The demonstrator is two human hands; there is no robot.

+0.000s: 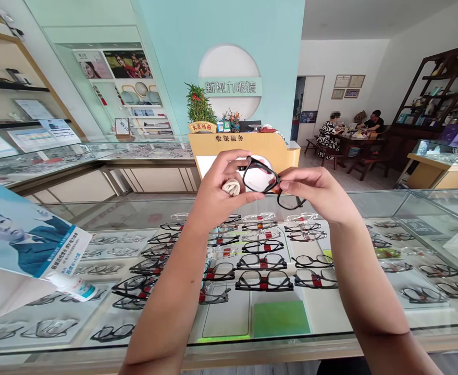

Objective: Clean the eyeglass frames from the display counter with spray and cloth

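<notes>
Above the glass display case, both my hands grip one pair of black-framed eyeglasses [260, 176]. My left hand [221, 182] is closed on the frame's left side and also keeps a rolled pale cloth [231, 187] tucked in its palm. Thumb and fingers of my right hand [310, 187] pinch the frame near its middle. One lens is raised toward the left; the other hangs lower, partly behind my right fingers. Below my hands, rows of eyeglasses [264, 279] with red tags lie in the case, some hidden behind my forearms.
The glass counter [385, 208] spans the foreground. A white bottle [71, 286] and a poster box [25, 245] stand on its left. A green card [281, 319] lies inside. Farther back are a wooden reception desk [244, 146] and two people seated at a table [354, 138].
</notes>
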